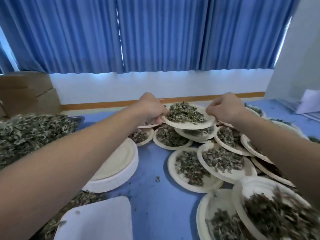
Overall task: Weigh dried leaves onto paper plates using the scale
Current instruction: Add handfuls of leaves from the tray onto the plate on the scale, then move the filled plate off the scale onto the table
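A paper plate (188, 125) heaped with dried leaves (185, 113) is held out over the far side of the table. My left hand (150, 110) pinches its left rim and my right hand (225, 110) pinches its right rim. It hovers just above other filled plates (173, 138). The white scale platform (97, 220) lies at the near left, with a few leaf crumbs on it. A stack of unused paper plates (117, 163) sits under my left forearm.
A large heap of loose dried leaves (31, 134) fills a tray at the left. Several filled plates (221, 163) overlap across the right of the blue table (152, 201). Cardboard boxes (27, 94) stand at the far left, blue curtains behind.
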`<state>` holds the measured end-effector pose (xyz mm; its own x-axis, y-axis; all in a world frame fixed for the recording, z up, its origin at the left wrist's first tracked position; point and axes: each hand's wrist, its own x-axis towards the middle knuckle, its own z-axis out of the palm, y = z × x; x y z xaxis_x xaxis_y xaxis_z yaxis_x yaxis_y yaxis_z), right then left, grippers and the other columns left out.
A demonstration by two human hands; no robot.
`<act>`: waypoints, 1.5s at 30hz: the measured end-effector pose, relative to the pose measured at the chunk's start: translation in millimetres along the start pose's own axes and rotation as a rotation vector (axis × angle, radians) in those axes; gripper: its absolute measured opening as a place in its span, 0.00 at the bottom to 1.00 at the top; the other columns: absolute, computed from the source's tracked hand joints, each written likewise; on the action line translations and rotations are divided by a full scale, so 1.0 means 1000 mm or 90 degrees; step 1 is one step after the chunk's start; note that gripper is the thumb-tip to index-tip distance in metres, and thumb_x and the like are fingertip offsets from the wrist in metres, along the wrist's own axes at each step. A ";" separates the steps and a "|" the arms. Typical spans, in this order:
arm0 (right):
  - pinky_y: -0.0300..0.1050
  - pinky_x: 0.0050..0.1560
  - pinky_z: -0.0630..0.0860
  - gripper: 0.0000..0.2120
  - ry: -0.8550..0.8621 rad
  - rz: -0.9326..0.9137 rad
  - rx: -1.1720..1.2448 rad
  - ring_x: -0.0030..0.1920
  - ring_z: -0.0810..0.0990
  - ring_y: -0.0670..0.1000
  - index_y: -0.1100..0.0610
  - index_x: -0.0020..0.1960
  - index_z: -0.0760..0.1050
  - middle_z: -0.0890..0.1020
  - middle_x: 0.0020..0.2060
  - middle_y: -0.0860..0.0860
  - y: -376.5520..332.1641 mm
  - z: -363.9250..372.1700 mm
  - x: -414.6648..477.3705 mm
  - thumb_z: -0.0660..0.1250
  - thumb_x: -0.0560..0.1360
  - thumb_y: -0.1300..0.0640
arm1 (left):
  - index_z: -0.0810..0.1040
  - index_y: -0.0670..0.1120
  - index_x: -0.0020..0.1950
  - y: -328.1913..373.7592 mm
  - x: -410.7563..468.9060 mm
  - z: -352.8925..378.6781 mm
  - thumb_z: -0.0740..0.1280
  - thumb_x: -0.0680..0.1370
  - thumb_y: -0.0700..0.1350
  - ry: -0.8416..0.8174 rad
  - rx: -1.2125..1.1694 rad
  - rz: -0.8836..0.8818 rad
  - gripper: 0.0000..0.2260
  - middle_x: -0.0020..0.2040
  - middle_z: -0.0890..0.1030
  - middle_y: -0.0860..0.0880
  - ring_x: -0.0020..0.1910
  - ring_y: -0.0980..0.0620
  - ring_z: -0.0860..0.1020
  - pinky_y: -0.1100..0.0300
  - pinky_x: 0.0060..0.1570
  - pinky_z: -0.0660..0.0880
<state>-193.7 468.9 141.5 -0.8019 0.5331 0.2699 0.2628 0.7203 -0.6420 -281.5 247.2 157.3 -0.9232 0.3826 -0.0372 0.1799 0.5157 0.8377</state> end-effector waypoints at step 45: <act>0.53 0.54 0.77 0.06 -0.078 -0.437 -0.063 0.46 0.83 0.53 0.50 0.48 0.86 0.86 0.43 0.48 -0.078 0.090 -0.050 0.69 0.78 0.54 | 0.85 0.43 0.42 -0.068 -0.008 -0.037 0.71 0.75 0.38 0.135 0.184 0.242 0.04 0.30 0.79 0.56 0.28 0.63 0.74 0.66 0.33 0.70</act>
<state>-222.5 345.5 113.3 -0.8571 -0.1065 0.5041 -0.2819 0.9159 -0.2858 -299.3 180.9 121.3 -0.8178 0.4352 0.3766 0.5742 0.5732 0.5845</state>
